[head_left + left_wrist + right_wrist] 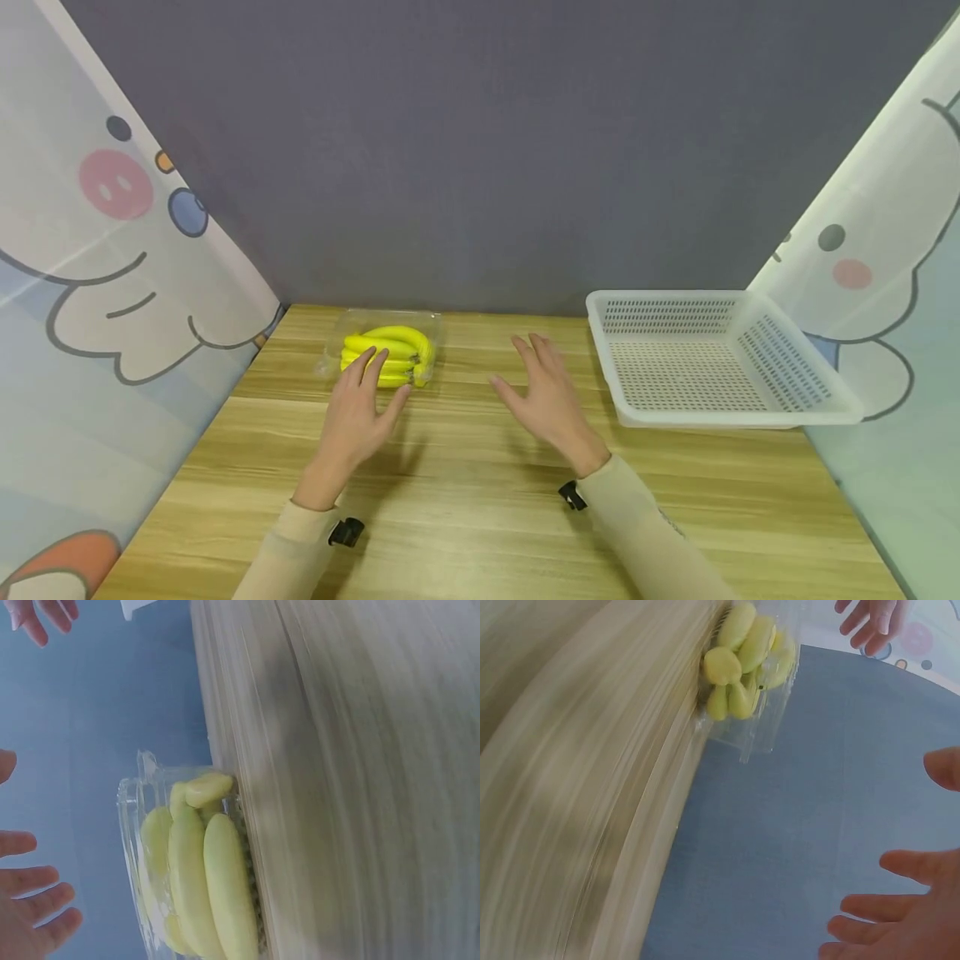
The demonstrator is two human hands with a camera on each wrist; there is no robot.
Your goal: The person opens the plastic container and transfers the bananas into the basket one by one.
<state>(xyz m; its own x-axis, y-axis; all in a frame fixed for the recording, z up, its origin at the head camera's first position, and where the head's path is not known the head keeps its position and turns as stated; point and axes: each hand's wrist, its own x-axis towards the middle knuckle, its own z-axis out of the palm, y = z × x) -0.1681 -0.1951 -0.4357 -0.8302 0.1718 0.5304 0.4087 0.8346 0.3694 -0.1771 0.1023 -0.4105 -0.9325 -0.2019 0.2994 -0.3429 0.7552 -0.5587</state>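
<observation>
The step in hand looks like the approach, before any hold is taken. The bananas lie in a clear plastic box left of the middle of the head view, towards the far edge of the wooden surface. The left hand hangs just in front of them; its fingertips overlap the fruit in the head view, yet the left wrist view shows them apart from the box. Its grip is spread, fingers nearly straight and thumb well out, with nothing held. The right hand, right of the middle, is likewise spread and holds nothing, its palm turned towards the left.

Taking hold would call for lowering the left hand and bringing the right across, so that a hand lies along each side of the box, then closing gently, as thin plastic would likely flex. The box itself stands between fingers and fruit; its plastic is so clear that I cannot tell for sure whether a lid covers the top.

A white basket with slotted walls stands at the right of the frame, well apart from the box. A dark grey panel rises behind both, leaving little room beyond the box. Cartoon-printed curtains flank the surface on either side.
</observation>
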